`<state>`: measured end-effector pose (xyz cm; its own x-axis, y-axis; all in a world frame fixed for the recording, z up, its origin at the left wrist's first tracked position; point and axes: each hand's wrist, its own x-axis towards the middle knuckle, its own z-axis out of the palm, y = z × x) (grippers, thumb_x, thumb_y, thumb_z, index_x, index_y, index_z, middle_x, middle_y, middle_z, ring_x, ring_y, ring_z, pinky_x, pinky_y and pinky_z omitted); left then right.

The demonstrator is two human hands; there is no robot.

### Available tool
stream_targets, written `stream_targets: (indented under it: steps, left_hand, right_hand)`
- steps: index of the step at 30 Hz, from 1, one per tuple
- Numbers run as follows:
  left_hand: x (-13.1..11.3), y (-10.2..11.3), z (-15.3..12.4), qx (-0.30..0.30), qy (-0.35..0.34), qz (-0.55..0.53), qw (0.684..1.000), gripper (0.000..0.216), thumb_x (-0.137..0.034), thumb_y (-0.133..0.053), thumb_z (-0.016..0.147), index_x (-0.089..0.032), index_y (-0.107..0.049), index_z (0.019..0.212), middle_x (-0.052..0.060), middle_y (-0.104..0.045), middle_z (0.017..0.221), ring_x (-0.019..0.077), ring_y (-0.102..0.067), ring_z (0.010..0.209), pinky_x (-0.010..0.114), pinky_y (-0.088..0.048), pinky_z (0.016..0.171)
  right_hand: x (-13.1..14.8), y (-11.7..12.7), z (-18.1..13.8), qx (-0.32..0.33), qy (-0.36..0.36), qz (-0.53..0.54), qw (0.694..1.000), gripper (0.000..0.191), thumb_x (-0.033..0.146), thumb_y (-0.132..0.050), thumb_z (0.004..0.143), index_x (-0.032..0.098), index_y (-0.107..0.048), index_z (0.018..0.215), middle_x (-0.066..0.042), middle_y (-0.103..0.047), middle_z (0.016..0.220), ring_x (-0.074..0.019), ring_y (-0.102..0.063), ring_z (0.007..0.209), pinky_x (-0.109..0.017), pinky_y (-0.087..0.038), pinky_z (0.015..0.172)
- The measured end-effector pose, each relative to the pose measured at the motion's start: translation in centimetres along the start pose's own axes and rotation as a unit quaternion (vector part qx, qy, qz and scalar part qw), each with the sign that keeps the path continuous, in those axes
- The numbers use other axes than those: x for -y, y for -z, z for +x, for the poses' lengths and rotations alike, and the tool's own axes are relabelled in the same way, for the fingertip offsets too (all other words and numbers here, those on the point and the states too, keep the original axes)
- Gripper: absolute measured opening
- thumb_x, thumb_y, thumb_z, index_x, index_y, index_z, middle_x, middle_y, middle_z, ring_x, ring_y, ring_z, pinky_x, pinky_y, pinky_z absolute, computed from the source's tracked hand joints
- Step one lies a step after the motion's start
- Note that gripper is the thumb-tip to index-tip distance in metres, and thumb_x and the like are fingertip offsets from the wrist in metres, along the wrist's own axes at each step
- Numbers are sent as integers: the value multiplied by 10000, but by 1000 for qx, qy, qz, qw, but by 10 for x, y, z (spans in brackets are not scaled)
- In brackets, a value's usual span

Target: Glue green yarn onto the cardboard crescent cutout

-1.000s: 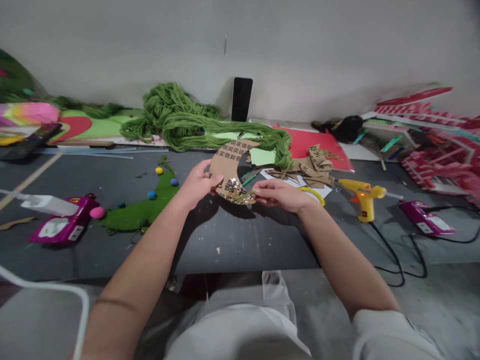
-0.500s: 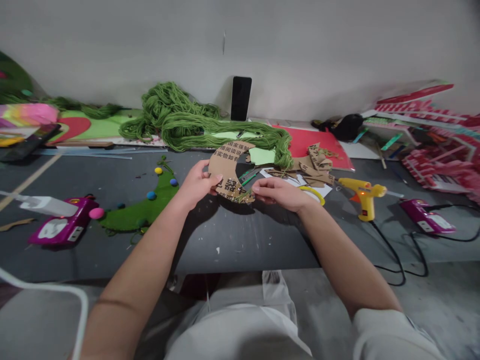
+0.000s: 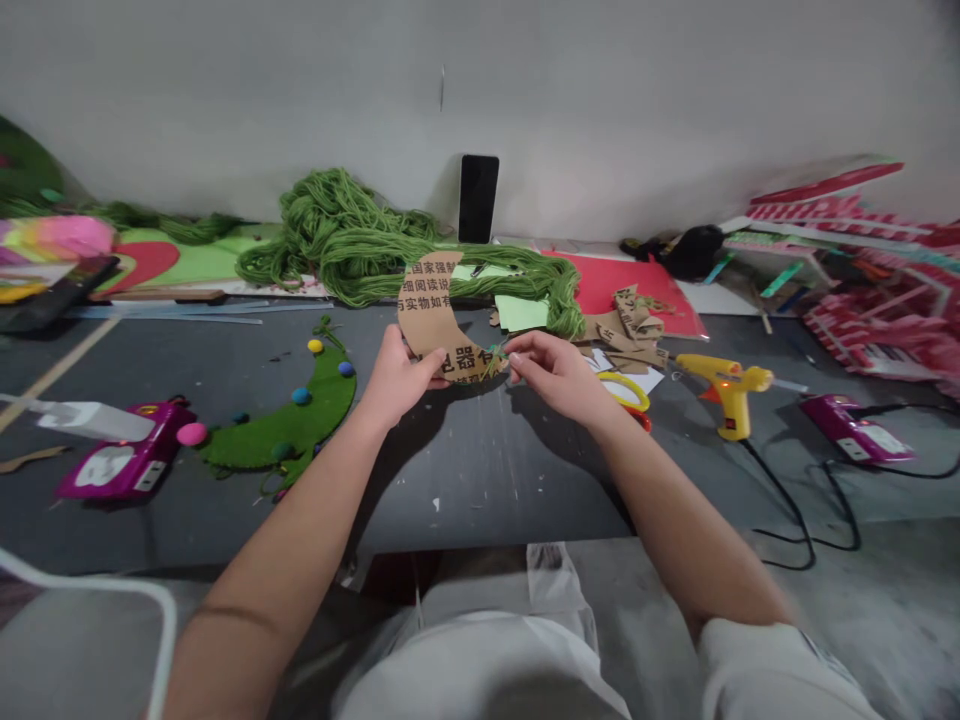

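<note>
A crescent-shaped piece of cardboard (image 3: 429,318) with printed characters is raised above the grey table. My left hand (image 3: 403,378) grips its left edge, thumb on the front face. At the crescent's lower right tip, my right hand (image 3: 551,372) pinches some thin green yarn (image 3: 493,358) against the cardboard. Whether those fingers also hold the cardboard itself is hard to see. To the left of my left arm lies a green crescent (image 3: 300,425) with coloured pompoms on it.
Skeins of green yarn (image 3: 352,240) lie along the back, before an upright phone (image 3: 478,200). Yellow-handled scissors (image 3: 626,392), cardboard scraps (image 3: 634,325) and a yellow glue gun (image 3: 726,390) are on the right. Purple power strips (image 3: 131,460) sit at both sides, with cables.
The cardboard crescent has shifted up and left and turned, so the shiny glue on its lower part no longer shows. My right fingers have stayed at its lower right tip.
</note>
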<state>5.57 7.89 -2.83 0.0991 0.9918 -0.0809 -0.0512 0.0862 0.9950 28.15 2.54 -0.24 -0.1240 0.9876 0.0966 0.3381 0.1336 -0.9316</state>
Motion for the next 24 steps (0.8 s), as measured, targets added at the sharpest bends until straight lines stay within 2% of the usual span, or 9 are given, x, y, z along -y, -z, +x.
stream_targets:
  steps: [3,6,9,12,15,19,24]
  left_hand:
    - [0,-3,-1,-14,-15,-23,1000,458,-205,-758,756,-229,-428,1072,122,-637,1153,289,-715,933,476,-658,663]
    - [-3,-5,-2,-20,-33,-30,999,458,-218,-734,774,-227,-415,1102,113,-640,1156,261,-722,909,445,-667,670]
    - [-8,-6,-5,-19,-38,-41,998,478,-204,-717,775,-224,-421,1150,107,-647,1165,237,-730,869,422,-668,672]
    - [-11,-7,-8,-10,-31,-62,998,490,-198,-724,763,-214,-445,1166,116,-648,1193,248,-731,900,429,-665,698]
    - [-13,-9,-12,-8,-29,-75,997,488,-202,-737,755,-208,-463,1159,122,-653,1200,262,-727,933,429,-660,708]
    - [-14,-12,-14,-12,-25,-76,997,482,-183,-736,751,-212,-469,1151,119,-659,1190,253,-731,898,400,-654,674]
    - [-12,-16,-15,0,-30,-72,997,498,-161,-741,744,-243,-470,1153,103,-652,1188,265,-732,903,401,-648,656]
  right_hand:
    - [1,0,0,-23,-14,-4,1000,342,412,-587,890,139,-611,1093,-5,-625,669,-122,-519,593,-258,-386,577]
    - [1,0,0,-34,-43,-25,998,366,438,-581,883,125,-638,1065,51,-485,552,-101,-406,509,-251,-318,517]
    - [-1,0,0,-34,-53,-32,998,367,466,-575,879,130,-655,1006,66,-409,548,-88,-335,495,-247,-265,497]
    - [-3,-3,0,-23,-40,-21,999,339,481,-575,879,150,-637,914,48,-452,583,-92,-366,511,-246,-280,503]
    - [-5,-7,-1,-15,-10,-31,999,295,457,-568,897,166,-613,868,11,-552,666,-113,-459,575,-254,-354,557]
    - [-7,-13,-3,-22,43,-81,996,245,404,-535,941,181,-627,900,-1,-578,723,-131,-485,644,-263,-373,614]
    - [-8,-17,-5,-49,75,-91,992,246,398,-510,965,188,-637,952,-10,-592,755,-142,-489,662,-270,-370,638]
